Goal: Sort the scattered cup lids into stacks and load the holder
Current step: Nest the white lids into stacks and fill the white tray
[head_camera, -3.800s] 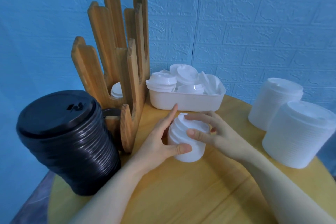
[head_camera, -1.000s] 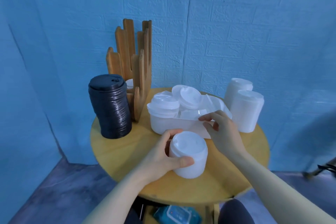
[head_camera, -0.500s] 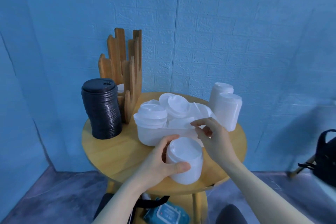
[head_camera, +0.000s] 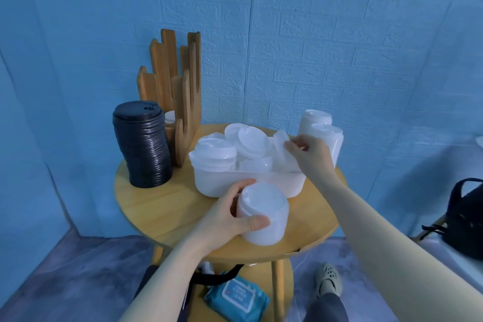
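Note:
On the round wooden table (head_camera: 167, 206) my left hand (head_camera: 230, 214) grips a short stack of white lids (head_camera: 264, 214) near the front edge. Behind it stands a white bin (head_camera: 248, 183) heaped with loose white lids (head_camera: 248, 141). My right hand (head_camera: 311, 154) reaches into the bin's right end and pinches one loose lid (head_camera: 281, 146). The wooden slotted holder (head_camera: 177, 102) stands at the back left, with a white lid (head_camera: 170, 116) low inside it.
A tall stack of black lids (head_camera: 142, 144) stands left of the holder. Two white lid stacks (head_camera: 326, 138) stand at the table's right rear. Below the table lie a blue wipes pack (head_camera: 237, 298) and a shoe (head_camera: 328, 280); a dark bag (head_camera: 465, 217) sits at right.
The camera has pulled back and up from the table. My right hand left the white stack and went to the bin's right end, taking hold of a loose lid. My left hand keeps the stack.

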### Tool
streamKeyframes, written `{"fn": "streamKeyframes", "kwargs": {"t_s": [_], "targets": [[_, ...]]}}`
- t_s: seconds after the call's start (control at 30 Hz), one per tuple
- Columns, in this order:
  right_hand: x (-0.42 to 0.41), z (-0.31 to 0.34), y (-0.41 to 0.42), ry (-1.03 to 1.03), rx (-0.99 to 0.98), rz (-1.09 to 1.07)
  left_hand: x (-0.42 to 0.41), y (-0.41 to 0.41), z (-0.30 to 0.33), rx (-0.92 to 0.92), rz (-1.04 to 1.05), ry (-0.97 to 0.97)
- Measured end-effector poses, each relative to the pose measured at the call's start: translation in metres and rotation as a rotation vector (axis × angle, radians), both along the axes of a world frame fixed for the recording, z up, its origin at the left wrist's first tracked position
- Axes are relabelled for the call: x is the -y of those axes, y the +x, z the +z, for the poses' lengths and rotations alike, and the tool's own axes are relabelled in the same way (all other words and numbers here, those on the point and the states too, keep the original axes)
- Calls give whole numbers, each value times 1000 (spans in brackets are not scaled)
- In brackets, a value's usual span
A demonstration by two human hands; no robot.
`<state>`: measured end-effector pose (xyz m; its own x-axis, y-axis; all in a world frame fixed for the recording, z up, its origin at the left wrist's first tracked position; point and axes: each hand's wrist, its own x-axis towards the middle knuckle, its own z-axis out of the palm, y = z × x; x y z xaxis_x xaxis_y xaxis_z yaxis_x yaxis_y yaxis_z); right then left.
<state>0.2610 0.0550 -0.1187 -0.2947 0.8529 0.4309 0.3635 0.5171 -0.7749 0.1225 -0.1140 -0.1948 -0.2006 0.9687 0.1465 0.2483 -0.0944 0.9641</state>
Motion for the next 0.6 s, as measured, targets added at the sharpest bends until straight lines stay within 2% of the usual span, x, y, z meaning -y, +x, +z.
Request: {"fn": "streamKeyframes", "kwargs": {"t_s": [0.1, 0.23, 0.37, 0.6], "targets": [[18, 13, 12, -121, -291, 68, 0, 0, -1, -10, 1, 0], [43, 11, 28, -615, -626, 372, 0, 1, -1, -21, 14, 19], [61, -6, 36, -834, -673, 423, 2, 3, -2, -25, 26, 71], [75, -32, 47, -831, -617, 369, 5, 3, 0, -119, 5, 139]]}}
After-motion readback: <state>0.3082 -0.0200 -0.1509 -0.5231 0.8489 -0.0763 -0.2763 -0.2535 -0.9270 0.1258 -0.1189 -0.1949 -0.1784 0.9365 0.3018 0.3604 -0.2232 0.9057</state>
